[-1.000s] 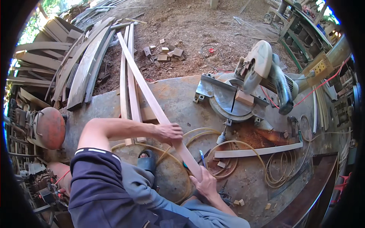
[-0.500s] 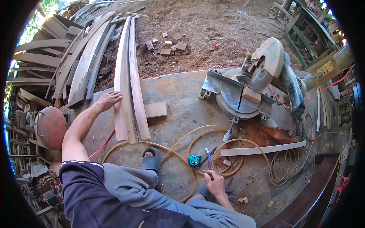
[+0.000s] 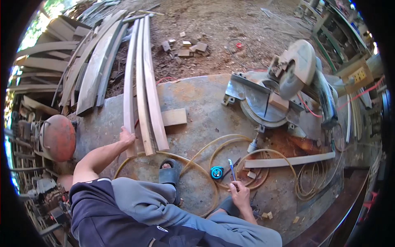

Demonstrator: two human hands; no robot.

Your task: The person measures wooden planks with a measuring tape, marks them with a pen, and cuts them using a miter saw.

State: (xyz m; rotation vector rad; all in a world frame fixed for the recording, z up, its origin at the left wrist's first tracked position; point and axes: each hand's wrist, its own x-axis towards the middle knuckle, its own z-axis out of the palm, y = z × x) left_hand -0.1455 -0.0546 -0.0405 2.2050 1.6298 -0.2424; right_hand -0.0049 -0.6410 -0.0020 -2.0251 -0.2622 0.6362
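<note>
My left hand (image 3: 128, 137) is closed around the near end of a long pale wooden slat (image 3: 131, 74). To the right of that slat lie two more long slats: a narrow one (image 3: 142, 90) and a pinkish one (image 3: 154, 90), their near ends resting over a flat wooden block (image 3: 174, 117) or beside it; I cannot tell which. Pinched in the fingers of my right hand (image 3: 239, 194) is a slim blue and white pen (image 3: 231, 167), its tip upward. A blue and black tape measure (image 3: 217, 172) lies on the floor just left of the pen.
A miter saw (image 3: 284, 86) stands at the right with a wood block (image 3: 279, 101) on it. Coiled yellowish hose (image 3: 214, 154) crosses the floor near a curved pale strip (image 3: 290, 160). Stacked boards (image 3: 94, 70) and a red tank (image 3: 59, 138) are at left; offcuts (image 3: 191, 48) lie farther off.
My left hand has come nearer and gripped the left slat, which now stands apart from the other two. The right hand still holds the pen. The view has shifted slightly.
</note>
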